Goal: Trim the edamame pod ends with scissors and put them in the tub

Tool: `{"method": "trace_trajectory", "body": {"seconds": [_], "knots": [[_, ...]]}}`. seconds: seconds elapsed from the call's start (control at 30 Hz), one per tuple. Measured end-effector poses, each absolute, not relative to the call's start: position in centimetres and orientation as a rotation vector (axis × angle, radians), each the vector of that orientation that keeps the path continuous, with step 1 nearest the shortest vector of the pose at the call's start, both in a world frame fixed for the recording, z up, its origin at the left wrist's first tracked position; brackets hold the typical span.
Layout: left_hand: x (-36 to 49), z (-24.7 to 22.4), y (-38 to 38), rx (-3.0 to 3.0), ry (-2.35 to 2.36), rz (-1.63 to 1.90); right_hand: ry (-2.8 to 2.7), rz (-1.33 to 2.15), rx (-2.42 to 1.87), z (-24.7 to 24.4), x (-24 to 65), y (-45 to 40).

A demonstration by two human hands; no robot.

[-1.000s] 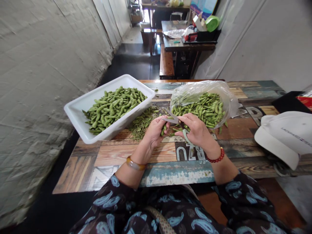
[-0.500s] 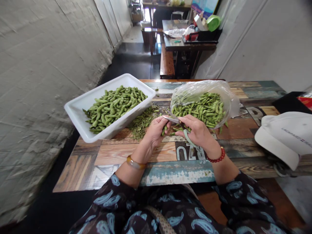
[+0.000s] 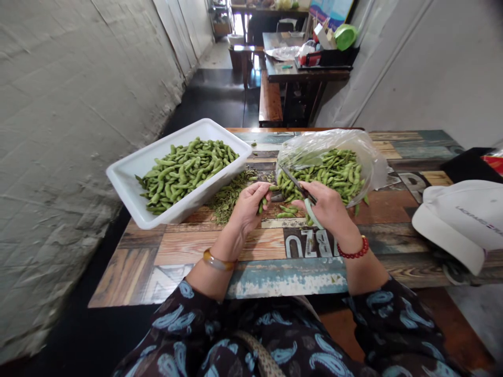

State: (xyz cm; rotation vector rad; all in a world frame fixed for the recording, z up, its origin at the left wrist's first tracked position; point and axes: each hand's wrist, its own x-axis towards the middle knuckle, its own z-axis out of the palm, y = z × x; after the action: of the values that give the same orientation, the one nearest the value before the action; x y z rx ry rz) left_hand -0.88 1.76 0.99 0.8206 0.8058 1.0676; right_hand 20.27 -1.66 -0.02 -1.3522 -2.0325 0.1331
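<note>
My left hand (image 3: 251, 205) is closed on edamame pods (image 3: 273, 188), with one tip poking out past the thumb. In my right hand (image 3: 324, 205) is a pair of scissors (image 3: 310, 210) with pale green handles; its blades point up and left, apart from the pods. A white plastic tub (image 3: 173, 137) to the left holds a heap of edamame pods (image 3: 184, 173). More pods (image 3: 338, 170) lie in a clear plastic bag (image 3: 373, 157) just beyond my right hand. Cut stem trimmings (image 3: 228, 199) are piled between the tub and my left hand.
A few loose pods (image 3: 288, 211) lie on the patchwork-patterned table (image 3: 220, 246). At the right edge rests a white cap (image 3: 459, 214). Farther back stand a wooden bench (image 3: 270, 99) and another table (image 3: 275, 44) bearing a black tray and a green lid-like item.
My right hand has drawn the scissors right, away from my left hand, and the blades have swung upward. A pod tip now shows at my left fingertips.
</note>
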Motion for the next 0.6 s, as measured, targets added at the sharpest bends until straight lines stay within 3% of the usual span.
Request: {"method": "trace_trajectory", "body": {"seconds": [0.33, 0.6], "knots": [[-1.1, 1.1, 2.0, 0.732, 0.770, 0.965, -1.919, 0.145, -1.389, 0.2, 20.5, -1.4], [0.0, -1.1, 1.6, 1.720, 0.950, 0.819, -1.923, 0.141, -1.380, 0.3, 20.2, -1.3]]}}
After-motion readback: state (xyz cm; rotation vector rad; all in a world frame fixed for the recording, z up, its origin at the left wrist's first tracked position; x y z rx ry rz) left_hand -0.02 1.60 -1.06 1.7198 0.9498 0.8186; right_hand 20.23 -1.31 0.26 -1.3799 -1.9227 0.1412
